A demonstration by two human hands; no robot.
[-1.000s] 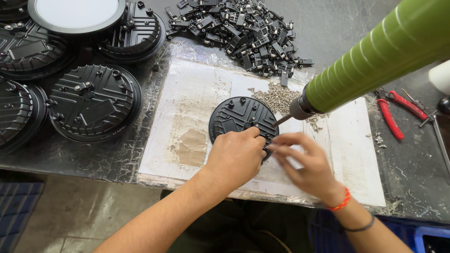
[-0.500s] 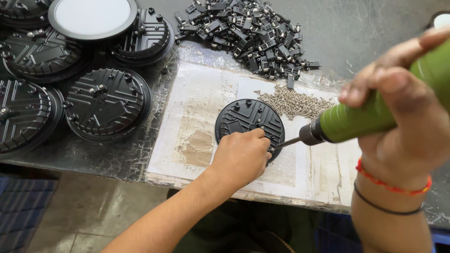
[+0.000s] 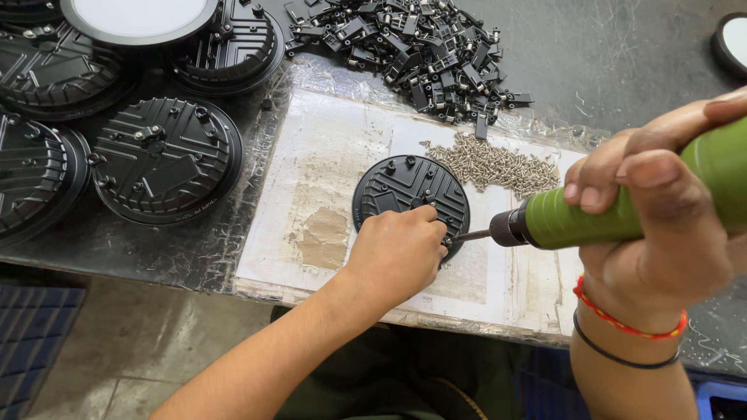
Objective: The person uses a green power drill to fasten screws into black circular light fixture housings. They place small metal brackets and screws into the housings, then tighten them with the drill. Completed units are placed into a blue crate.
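We see the left hand [image 3: 401,253] pressed down on the near edge of a round black disc [image 3: 408,190], fingers curled together on its rim, pinning it to the white mat [image 3: 311,155]. The disc lies flat, ribbed side up, mostly beyond the knuckles. The right hand [image 3: 661,225] wraps a green driver [image 3: 607,214], fingers clamped tight around the barrel. The driver lies nearly level, its bit [image 3: 467,236] pointing at the left fingertips and meeting the disc edge right beside them; we cannot tell if a screw sits under the tip. A heap of silver screws [image 3: 490,163] lies on the mat just beyond the bit, between both hands. Farther past the fingers is a pile of black clips [image 3: 420,47]. Left of the left hand, well apart, larger black housings [image 3: 163,159] are stacked on the bench [image 3: 607,62]. The right wrist wears a red band [image 3: 622,320] and a black one.
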